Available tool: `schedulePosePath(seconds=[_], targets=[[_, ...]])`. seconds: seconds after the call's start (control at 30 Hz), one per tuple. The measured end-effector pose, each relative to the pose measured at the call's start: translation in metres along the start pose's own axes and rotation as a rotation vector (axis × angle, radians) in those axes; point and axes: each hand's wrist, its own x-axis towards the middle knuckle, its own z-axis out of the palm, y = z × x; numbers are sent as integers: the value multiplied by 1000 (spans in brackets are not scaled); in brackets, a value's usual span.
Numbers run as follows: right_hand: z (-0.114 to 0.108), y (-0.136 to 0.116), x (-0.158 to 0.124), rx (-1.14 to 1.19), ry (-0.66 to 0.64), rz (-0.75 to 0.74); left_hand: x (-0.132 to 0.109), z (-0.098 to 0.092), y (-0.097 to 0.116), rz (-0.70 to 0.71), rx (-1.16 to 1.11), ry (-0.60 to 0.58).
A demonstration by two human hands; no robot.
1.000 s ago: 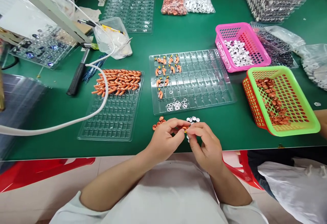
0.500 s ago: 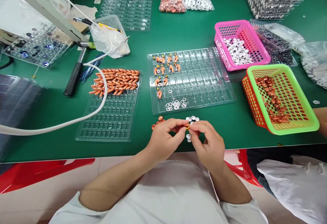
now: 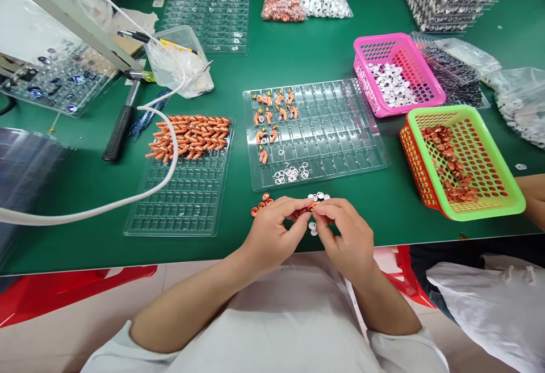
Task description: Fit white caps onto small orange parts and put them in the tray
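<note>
My left hand (image 3: 275,228) pinches a small orange part (image 3: 303,210) near the table's front edge. My right hand (image 3: 347,237) closes its fingertips on the same part from the other side, so the two hands nearly meet. Fingers cover most of the part. Orange caps (image 3: 264,198) lie just beyond my left hand, and white discs (image 3: 318,196) lie beyond and between the hands. Farther back, a clear tray (image 3: 332,129) holds orange pieces at its left and loose white rings (image 3: 292,175) at its front.
At left are a tray of orange pieces (image 3: 189,137), a white tube (image 3: 128,200) and a hammer (image 3: 121,129). Pink (image 3: 426,72) and green (image 3: 502,174) baskets stand at right. Another person's arm (image 3: 532,200) rests beyond the green basket.
The whole view has shifted slightly. Both hands stay together on the orange part, with the fingertips a little changed; the yellow bit seen between them earlier is now mostly hidden.
</note>
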Motion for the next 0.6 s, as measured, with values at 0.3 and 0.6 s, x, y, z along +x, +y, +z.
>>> schedulePosePath(seconds=[0.3, 0.6], targets=[[-4, -3, 0, 55, -26, 135, -1, 1, 2, -102, -81, 29], [-6, -4, -1, 79, -30, 165, 0, -1, 4, -326, -399, -26]])
